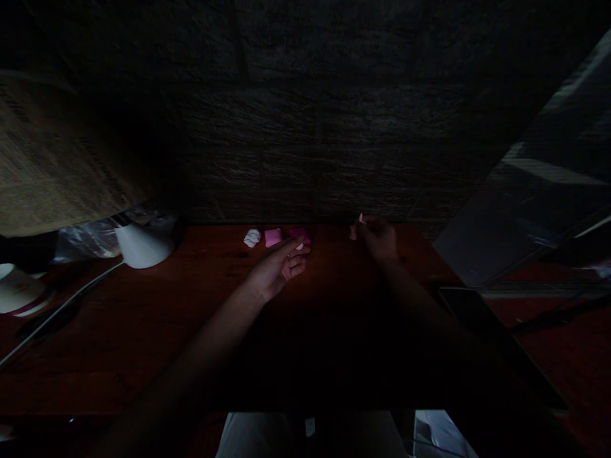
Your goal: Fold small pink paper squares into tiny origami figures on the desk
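Note:
A crumpled white lump (252, 238), a light pink square piece (273, 238) and a magenta piece (300, 236) lie in a row along the back of the wooden table. My left hand (281, 267) hovers just in front of the magenta piece and partly covers it. Its palm is turned inward and its fingers are loosely bent and apart, with nothing visible held in them. Farther right, near the wall, my right hand (380, 239) has its fingers drawn together. A pale tip shows above them; whether it is a fingernail or a small held piece is unclear in the dim light.
A white lamp-like cone (143, 245) with a cable (67, 305) stands at left, beside a white cup (19, 289) and a hanging printed paper sheet (57, 152). A dark flat tablet-like object (496, 343) lies on the right. The stone-patterned wall (286, 127) borders the table's back.

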Tool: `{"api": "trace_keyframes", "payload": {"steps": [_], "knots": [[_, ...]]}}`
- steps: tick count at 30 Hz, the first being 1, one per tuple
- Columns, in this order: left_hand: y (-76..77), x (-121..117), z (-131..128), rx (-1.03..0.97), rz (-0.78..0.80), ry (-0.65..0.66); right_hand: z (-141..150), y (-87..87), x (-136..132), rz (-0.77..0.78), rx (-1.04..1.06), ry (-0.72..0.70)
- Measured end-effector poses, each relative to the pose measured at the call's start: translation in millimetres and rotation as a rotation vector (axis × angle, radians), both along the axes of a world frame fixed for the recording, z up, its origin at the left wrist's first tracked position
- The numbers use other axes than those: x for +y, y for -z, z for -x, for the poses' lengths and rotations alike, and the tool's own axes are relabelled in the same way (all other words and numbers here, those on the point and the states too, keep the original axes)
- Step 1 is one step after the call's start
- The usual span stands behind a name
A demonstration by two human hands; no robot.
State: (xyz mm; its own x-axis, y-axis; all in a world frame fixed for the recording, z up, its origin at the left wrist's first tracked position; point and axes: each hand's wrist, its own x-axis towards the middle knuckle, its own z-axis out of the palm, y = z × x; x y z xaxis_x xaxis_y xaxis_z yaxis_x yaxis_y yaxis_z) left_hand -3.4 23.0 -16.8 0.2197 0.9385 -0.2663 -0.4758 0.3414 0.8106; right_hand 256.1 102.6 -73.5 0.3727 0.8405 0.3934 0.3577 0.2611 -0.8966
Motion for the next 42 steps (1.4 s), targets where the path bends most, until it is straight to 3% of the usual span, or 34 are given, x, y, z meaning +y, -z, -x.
{"api": "trace_keyframes", "payload": {"steps": [7,14,42], "knots": [[-1.5,-0.5,0.0,0.01,0.012,-0.017,-6.2,7.5,8.3,0.017,0.135,-0.03],[-4.5,-2.3,-2.3,0.033,0.023,-0.04,-4.4,4.4,4.3,0.036,0.186,-0.064],[-3.9,-1.6,0.1,0.013,-0.011,-0.014,2.5,1.7,-1.3,0.012,-0.037,-0.02]]}}
